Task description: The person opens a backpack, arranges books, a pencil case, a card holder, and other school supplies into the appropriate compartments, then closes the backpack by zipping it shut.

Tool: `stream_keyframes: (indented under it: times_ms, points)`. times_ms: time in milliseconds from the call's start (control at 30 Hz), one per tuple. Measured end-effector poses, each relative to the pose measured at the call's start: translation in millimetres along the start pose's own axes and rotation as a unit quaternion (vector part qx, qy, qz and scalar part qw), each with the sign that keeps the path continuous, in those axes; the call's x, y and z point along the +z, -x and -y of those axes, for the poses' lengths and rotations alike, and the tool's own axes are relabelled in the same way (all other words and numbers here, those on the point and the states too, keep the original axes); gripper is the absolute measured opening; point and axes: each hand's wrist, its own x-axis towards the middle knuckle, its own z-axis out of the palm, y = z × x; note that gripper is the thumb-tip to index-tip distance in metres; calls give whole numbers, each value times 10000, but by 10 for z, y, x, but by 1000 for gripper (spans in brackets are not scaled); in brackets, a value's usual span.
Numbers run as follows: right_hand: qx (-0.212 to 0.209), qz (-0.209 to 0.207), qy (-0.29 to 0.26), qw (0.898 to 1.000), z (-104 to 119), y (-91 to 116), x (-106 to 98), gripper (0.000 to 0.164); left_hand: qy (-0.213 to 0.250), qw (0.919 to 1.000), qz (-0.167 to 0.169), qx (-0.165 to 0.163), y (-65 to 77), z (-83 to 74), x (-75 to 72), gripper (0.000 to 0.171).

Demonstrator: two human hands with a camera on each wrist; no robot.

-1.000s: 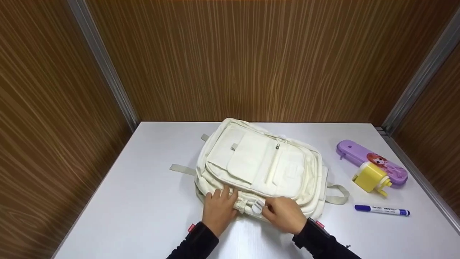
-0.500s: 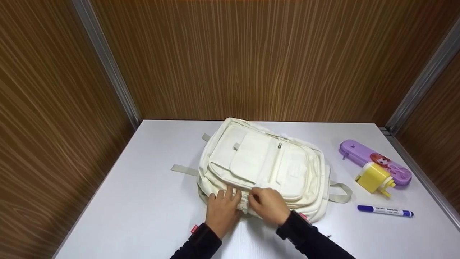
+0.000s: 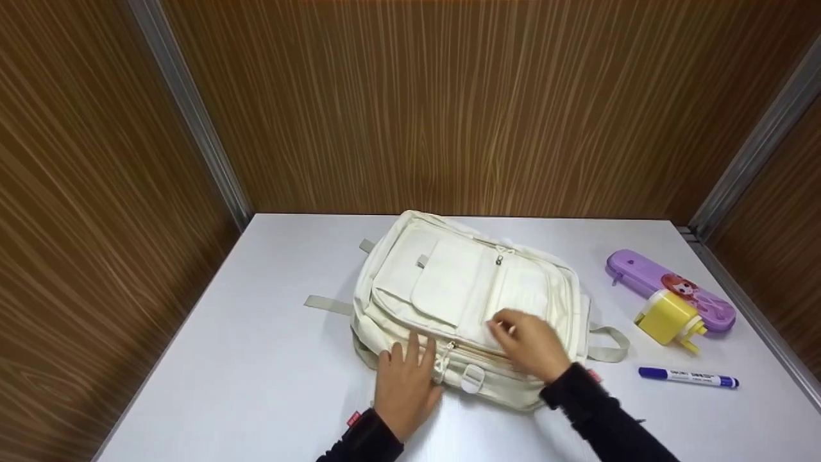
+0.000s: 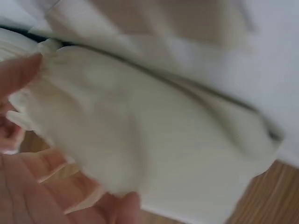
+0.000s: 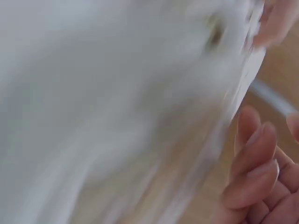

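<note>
Head cam: cream backpack (image 3: 442, 282) lying on the white table (image 3: 256, 359), left hand (image 3: 405, 388) on its near side, fingers fanned out and covering some fabric. Right hand (image 3: 531, 343) is over the front, fingers loosely bent, nothing visible in them; can't tell if it's touching. A yellow crank gadget (image 3: 667, 316) blocks part of the purple case (image 3: 632, 273).

Left wrist: thumb and fingertips against soft fabric, palm cropped.

Right wrist: bag's mostly blur, thumb cut off, gap beside the half-curled fingers.
</note>
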Motion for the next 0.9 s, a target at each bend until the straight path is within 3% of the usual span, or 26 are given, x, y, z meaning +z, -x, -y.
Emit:
stream_keyframes:
  times_ms: [100,167,267,400,600,900]
  points:
    - [92,-343,383,9986,-218,-38,-167,18,140,9994,62,295,-3,-146,-69,84]
    - [116,-296,622,9976,-344,-59,-241,30,235,9986,-34,465,-22,-246,-80,85]
    - [235,154,817,9963,-477,-74,-309,47,206,9984,-71,529,-60,-375,-70,82]
    - [442,783,870,9921,-559,-63,-315,55,-40,9991,129,397,-107,-478,-41,79]
    - [414,880,954,9907,-592,-29,-290,54,-98,9993,64,349,-127,-487,-9,71]
    - [120,855,1154,9896,-624,23,-253,52,137,9978,-501,422,-128,-410,45,63]
